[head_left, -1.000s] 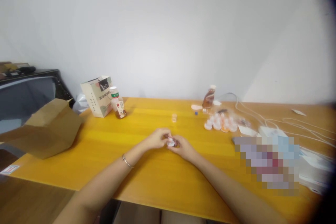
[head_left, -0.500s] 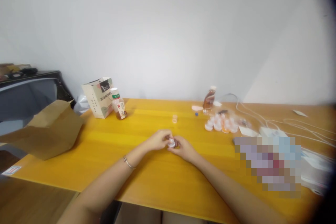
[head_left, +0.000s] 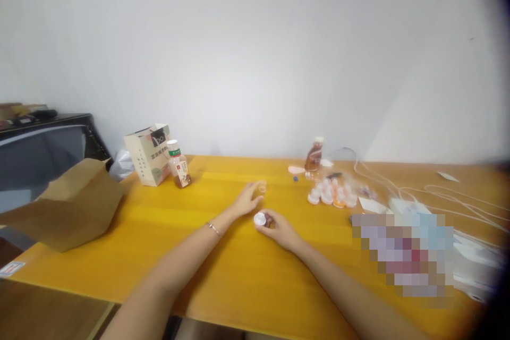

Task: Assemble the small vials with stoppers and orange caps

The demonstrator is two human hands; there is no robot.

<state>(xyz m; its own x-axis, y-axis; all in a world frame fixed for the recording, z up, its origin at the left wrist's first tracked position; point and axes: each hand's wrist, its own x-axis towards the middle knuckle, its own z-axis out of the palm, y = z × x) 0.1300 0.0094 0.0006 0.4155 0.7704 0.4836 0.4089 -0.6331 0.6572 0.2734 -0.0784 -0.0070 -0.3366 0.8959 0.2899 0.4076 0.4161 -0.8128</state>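
Observation:
My right hand (head_left: 279,227) is closed round a small brown bottle with a white top (head_left: 261,218), resting on the yellow table (head_left: 223,271). My left hand (head_left: 249,199) stretches forward with its fingers extended, their tips at a tiny clear cup (head_left: 262,187) farther back on the table. I cannot tell whether the fingers touch the cup. A thin bracelet (head_left: 213,228) circles my left wrist.
A cluster of several small white and orange cups (head_left: 332,194) and a brown bottle (head_left: 313,155) stand at the back right. A paper bag (head_left: 148,154) and a drink bottle (head_left: 178,163) stand at the back left, a brown paper bag (head_left: 67,204) at the left edge. White cables (head_left: 438,191) run along the right.
My left hand has let go of the small bottle and reached forward to the tiny clear cup. My right hand still holds the bottle in the same spot.

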